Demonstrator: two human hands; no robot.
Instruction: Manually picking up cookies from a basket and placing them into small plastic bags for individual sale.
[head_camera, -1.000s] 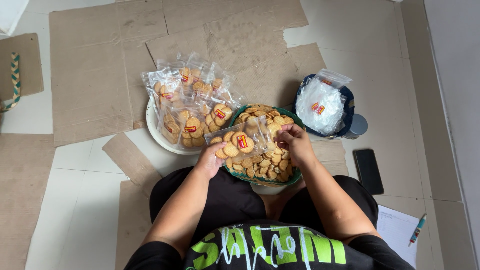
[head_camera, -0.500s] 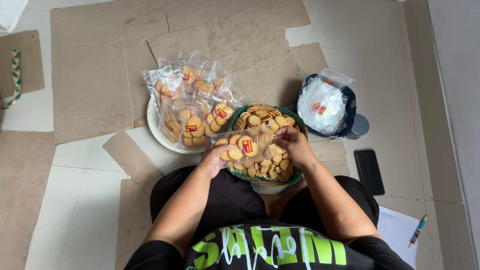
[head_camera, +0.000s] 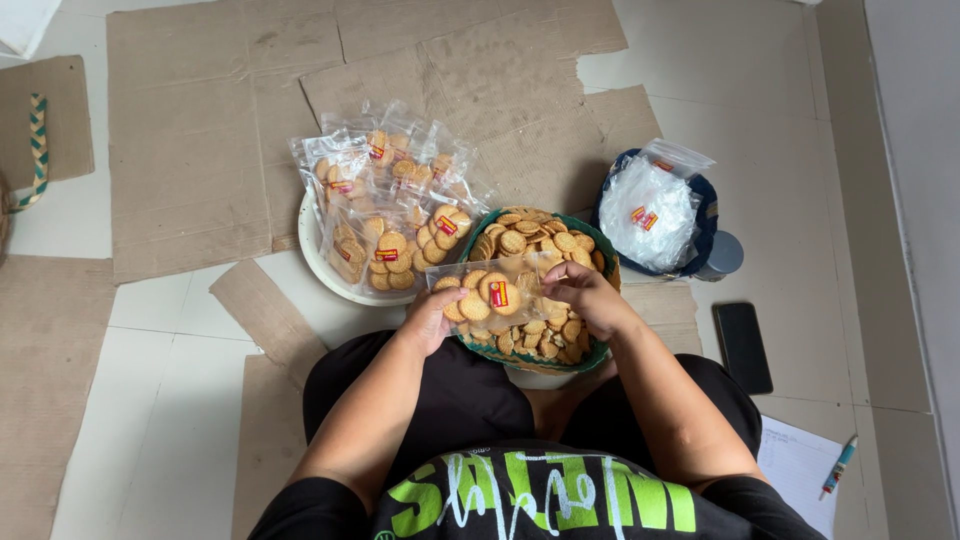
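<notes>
Cardboard sheets (head_camera: 200, 150) cover the floor; left hand (head_camera: 432, 318) and right hand (head_camera: 585, 298) both pinch a cookie packet (head_camera: 492, 290) above the green basket (head_camera: 600, 352).

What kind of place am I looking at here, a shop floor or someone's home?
Probably a home floor used for small-scale snack packing, not a factory. The person sits on pale floor tiles over flattened cardboard sheets, with a green basket of loose biscuits and filled clear packets in a white bowl.
</notes>
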